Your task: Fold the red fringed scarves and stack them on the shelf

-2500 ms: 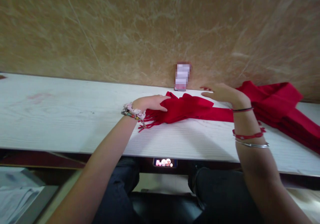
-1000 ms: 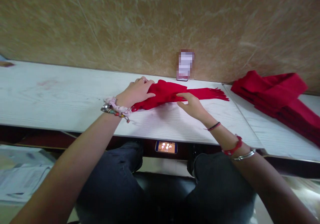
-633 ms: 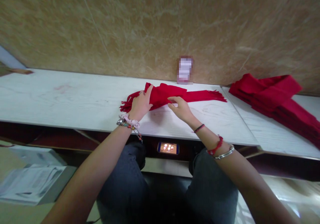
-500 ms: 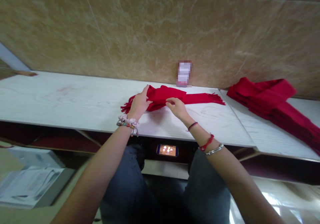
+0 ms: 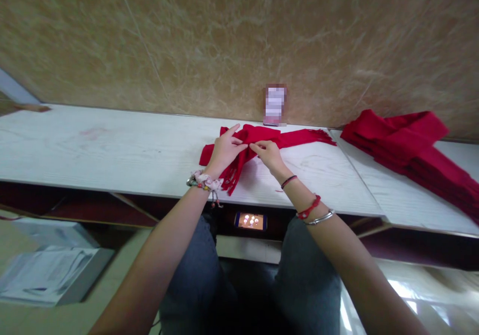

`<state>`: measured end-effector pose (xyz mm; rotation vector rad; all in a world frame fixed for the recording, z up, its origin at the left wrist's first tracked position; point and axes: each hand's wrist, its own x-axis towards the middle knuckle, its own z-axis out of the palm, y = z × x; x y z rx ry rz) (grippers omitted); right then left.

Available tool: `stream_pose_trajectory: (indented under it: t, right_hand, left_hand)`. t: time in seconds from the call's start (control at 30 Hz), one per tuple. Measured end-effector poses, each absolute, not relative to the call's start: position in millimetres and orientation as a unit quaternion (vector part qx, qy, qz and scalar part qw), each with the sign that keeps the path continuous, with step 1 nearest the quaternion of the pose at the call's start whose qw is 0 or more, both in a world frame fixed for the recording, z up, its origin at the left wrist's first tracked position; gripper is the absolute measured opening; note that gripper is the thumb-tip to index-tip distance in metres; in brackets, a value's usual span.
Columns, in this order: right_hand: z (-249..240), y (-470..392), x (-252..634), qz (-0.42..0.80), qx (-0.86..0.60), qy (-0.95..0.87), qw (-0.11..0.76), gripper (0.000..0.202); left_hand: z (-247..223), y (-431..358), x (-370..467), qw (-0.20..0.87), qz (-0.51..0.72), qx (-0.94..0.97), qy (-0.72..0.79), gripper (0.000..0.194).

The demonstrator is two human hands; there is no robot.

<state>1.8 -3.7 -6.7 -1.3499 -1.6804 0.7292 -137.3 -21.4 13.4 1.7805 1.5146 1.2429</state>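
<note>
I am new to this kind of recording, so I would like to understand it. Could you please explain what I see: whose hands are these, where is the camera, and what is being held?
There is no machine here: a person works with bare hands. The camera sits on their head, looking forward and down. On the white table lies a fringed red cloth. The left hand rests on it, and the right hand meets it there with its fingertips; whether they pinch the fabric is too small to tell. More folded red cloth lies to the right. A lit phone shows below the table's near edge.
</note>
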Motion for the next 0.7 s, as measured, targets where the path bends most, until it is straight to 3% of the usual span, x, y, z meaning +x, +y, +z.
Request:
stream_pose_trajectory:
  t: [0.4, 0.7]
  right_hand:
    - [-6, -11, 12, 0.089, -0.51, -0.71, 0.477, 0.012]
    - [-6, -4, 13, 0.159, -0.508, -0.716, 0.451, 0.014]
  left_hand:
    - [17, -10, -123, 0.256, 0.491, 0.639, 0.533, 0.055]
    - [16, -11, -127, 0.269, 0.496, 0.629, 0.535, 0.054]
